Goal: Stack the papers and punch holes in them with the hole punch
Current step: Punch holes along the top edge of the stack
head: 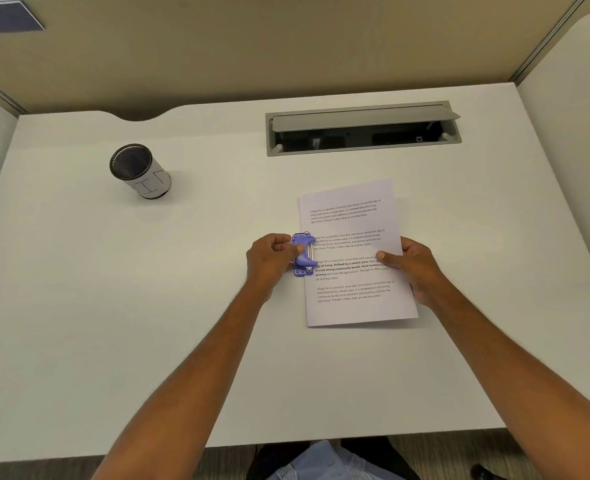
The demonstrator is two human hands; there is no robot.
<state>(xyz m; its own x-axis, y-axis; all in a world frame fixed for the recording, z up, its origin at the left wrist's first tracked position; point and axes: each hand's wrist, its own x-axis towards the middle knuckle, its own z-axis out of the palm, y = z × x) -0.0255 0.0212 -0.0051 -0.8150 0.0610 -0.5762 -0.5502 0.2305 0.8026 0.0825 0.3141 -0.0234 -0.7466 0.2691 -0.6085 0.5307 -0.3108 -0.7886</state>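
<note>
A stack of printed white papers (352,220) lies on the white desk (148,306), right of centre, slightly rotated. A small purple hole punch (304,254) sits at the middle of the stack's left edge, its slot over that edge. My left hand (269,258) grips the punch from the left, thumb on its lever. My right hand (414,265) holds the right edge of the papers, thumb on top of the sheet and fingers at the edge.
A black mesh pen cup (139,171) wrapped in white paper stands at the back left. An open grey cable tray (362,129) is set into the desk behind the papers. Partition walls enclose the desk on three sides.
</note>
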